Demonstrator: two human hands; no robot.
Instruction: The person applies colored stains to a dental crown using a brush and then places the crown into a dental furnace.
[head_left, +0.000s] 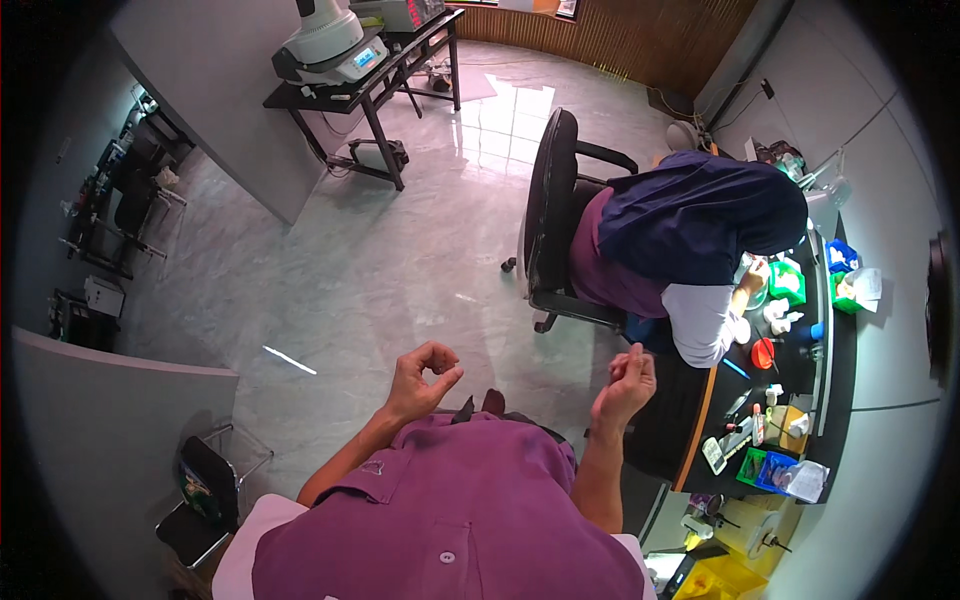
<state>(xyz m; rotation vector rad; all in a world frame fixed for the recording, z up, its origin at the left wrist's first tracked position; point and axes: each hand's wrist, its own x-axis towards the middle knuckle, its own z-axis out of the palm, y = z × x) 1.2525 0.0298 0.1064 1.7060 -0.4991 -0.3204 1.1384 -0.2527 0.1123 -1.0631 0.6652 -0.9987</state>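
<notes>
My left hand [413, 387] hangs in the air in front of my purple shirt [455, 500]. Its fingers are curled loosely, with a gap between thumb and forefinger and nothing in it. On the other side, my right hand [622, 390] is raised with the fingers folded and the thumb pressed against them; I see nothing held there. Nearest to this hand are the black swivel chair [552, 200] and the white sleeve [698, 318] of a seated person in a dark blue head covering [710, 215], bent over the workbench [690, 440].
On the bench stand a red dish [763, 353], a green bin [787, 284] and a blue bin [775, 470]. Below it sits a yellow crate [720, 578]. A black table [375, 120] carries a white machine [325, 45]. A folding chair [195, 500] stands at lower left.
</notes>
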